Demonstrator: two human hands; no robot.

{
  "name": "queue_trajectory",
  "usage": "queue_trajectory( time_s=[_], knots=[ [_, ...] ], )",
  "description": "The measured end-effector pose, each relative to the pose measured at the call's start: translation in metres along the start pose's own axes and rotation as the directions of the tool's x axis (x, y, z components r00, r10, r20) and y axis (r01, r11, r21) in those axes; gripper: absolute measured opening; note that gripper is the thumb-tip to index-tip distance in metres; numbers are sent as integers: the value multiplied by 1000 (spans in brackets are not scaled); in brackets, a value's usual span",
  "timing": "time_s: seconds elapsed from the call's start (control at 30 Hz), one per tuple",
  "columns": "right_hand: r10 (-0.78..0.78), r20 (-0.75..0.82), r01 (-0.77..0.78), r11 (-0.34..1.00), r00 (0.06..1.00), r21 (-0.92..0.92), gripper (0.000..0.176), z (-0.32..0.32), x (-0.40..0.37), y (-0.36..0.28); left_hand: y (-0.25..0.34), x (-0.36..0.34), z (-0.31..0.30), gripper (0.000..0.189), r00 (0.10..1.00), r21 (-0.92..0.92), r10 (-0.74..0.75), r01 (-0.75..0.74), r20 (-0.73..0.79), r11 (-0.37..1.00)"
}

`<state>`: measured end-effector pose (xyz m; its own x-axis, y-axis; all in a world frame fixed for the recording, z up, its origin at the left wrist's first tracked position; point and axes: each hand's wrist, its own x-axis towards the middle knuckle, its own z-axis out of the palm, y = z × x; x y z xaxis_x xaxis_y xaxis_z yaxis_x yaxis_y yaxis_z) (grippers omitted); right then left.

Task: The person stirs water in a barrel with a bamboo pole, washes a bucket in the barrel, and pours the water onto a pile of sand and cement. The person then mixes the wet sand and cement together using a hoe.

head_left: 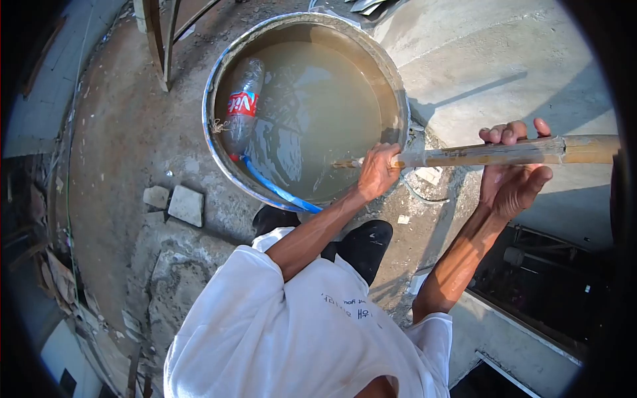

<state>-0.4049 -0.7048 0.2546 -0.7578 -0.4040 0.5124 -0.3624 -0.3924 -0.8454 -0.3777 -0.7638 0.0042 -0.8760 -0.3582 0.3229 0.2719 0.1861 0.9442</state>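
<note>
A long bamboo pole (491, 154) lies across the right side, its narrow end over the rim of a round drum (400, 73) of murky water. My left hand (379, 172) is closed around the pole near that end, above the drum's rim. Farther right, my right hand (514, 166) supports the pole, palm turned up and fingers curled around its far side. Inside the drum floats a clear plastic bottle (242, 109) with a red label. A blue hose (275, 189) runs from its neck over the near rim.
Broken concrete pieces (186, 205) lie left of the drum. Wooden legs (159, 50) stand at the upper left. A pale concrete surface (484, 46) rises at the upper right, with a dark opening (531, 285) below it. My dark shoe (368, 245) is near the drum.
</note>
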Motion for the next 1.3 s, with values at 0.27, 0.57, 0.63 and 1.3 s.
queue_trajectory(
  time_s=[0.27,0.57,0.63,1.3],
  knots=[
    [160,33,-163,977,987,134,49,-12,-53,-67,17,-50,7,15,969,-6,78,-78,236,997],
    [-14,118,19,999,993,-44,43,-33,-95,-93,28,-54,9,24,931,-139,186,-149,315,979],
    [-107,-120,89,986,987,-142,33,-25,-82,-119,44,-44,25,23,946,-154,206,-171,250,973],
    [71,54,-75,995,996,59,33,-45,-27,-72,25,-40,43,27,999,31,28,-27,-40,999]
  ],
)
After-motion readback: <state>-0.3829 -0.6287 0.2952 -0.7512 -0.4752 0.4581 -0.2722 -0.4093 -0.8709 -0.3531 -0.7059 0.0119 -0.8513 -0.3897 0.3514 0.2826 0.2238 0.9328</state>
